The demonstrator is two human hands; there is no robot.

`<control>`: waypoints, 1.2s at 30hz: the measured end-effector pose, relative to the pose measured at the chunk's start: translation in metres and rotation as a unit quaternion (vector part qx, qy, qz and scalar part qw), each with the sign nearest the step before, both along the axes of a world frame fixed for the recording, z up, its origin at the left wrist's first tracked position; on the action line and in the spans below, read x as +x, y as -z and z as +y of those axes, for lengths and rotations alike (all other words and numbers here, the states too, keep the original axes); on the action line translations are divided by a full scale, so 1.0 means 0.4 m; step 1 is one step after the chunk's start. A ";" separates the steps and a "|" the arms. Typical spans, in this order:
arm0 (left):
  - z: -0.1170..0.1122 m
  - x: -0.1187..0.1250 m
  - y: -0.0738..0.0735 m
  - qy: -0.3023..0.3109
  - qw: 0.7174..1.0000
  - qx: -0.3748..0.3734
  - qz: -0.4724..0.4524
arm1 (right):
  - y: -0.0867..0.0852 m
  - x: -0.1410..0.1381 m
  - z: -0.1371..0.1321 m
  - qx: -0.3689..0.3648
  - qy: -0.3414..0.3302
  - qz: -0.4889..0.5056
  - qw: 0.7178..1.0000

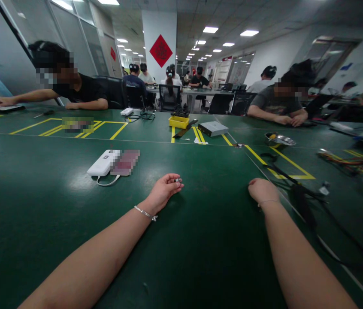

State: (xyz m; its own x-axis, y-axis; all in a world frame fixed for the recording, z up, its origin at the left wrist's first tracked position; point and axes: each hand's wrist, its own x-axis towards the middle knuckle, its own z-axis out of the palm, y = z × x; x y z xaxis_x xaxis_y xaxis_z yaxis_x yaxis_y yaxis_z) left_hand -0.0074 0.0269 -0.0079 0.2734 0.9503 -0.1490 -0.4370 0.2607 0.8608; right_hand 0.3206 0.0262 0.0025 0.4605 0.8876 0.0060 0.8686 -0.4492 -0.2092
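Note:
Between the thumb and fingers of my left hand (165, 191) is a small silver and dark piece (178, 180), too small to name surely. That hand is just above the green tabletop (201, 240), right of a white power bank (103, 163) with a short white cable. My right hand (263, 191) is closed, with its back towards me, low over the table. Its fingertips are hidden, so whatever it may hold does not show. A black strap (300, 201) lies to the right of it.
Farther back are a yellow tray (179, 122), a grey box (213, 128) and a metal bowl (279, 139). Loose coloured wires (345, 161) lie at the right. Two co-workers sit across the table, a person at left (78, 90) and another at right (278, 103).

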 end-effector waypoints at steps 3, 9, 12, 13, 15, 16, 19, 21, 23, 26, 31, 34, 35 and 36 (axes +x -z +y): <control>-0.005 0.002 0.001 0.010 1.000 0.016 0.009 | -0.018 -0.095 -0.008 0.044 -0.079 0.220 0.971; -0.007 0.005 0.010 0.031 0.997 0.057 0.037 | -0.031 -0.297 -0.052 0.052 -0.177 0.633 0.752; -0.011 0.009 0.010 0.036 0.994 0.089 0.057 | -0.025 -0.339 -0.069 0.027 -0.177 0.718 0.672; -0.013 0.010 0.009 0.036 0.992 0.098 0.064 | -0.021 -0.346 -0.071 0.019 -0.176 0.736 0.654; -0.017 0.012 0.006 0.036 0.990 0.112 0.079 | -0.014 -0.354 -0.072 0.004 -0.170 0.760 0.627; -0.019 0.012 0.005 0.036 0.988 0.119 0.087 | -0.010 -0.356 -0.072 -0.001 -0.167 0.770 0.616; -0.022 0.012 0.002 0.041 0.984 0.135 0.108 | 0.003 -0.365 -0.068 -0.006 -0.167 0.798 0.579; -0.022 0.012 0.002 0.048 0.982 0.139 0.117 | 0.013 -0.371 -0.065 0.002 -0.169 0.814 0.555; -0.023 0.013 0.003 0.055 0.980 0.143 0.126 | 0.022 -0.376 -0.064 0.012 -0.166 0.825 0.540; -0.026 0.017 0.003 0.056 0.975 0.154 0.150 | 0.031 -0.379 -0.063 0.015 -0.155 0.836 0.527; -0.036 0.025 -0.003 0.060 0.963 0.178 0.192 | 0.031 -0.380 -0.063 -0.010 -0.150 0.839 0.523; -0.039 0.025 -0.002 0.054 0.954 0.202 0.213 | 0.032 -0.380 -0.061 -0.017 -0.146 0.837 0.527; -0.039 0.025 -0.001 0.047 0.950 0.212 0.222 | 0.032 -0.380 -0.060 -0.018 -0.143 0.838 0.527; -0.039 0.025 0.000 0.039 0.946 0.222 0.233 | 0.033 -0.381 -0.060 -0.018 -0.141 0.838 0.527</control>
State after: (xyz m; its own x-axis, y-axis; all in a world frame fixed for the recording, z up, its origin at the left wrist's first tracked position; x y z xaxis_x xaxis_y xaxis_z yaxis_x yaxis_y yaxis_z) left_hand 0.0025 0.0113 -0.0080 0.3477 0.9274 0.1380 0.0220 -0.1552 0.9876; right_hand 0.1684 0.0023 -0.0106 -0.3582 0.9076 -0.2190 -0.4894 -0.3823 -0.7838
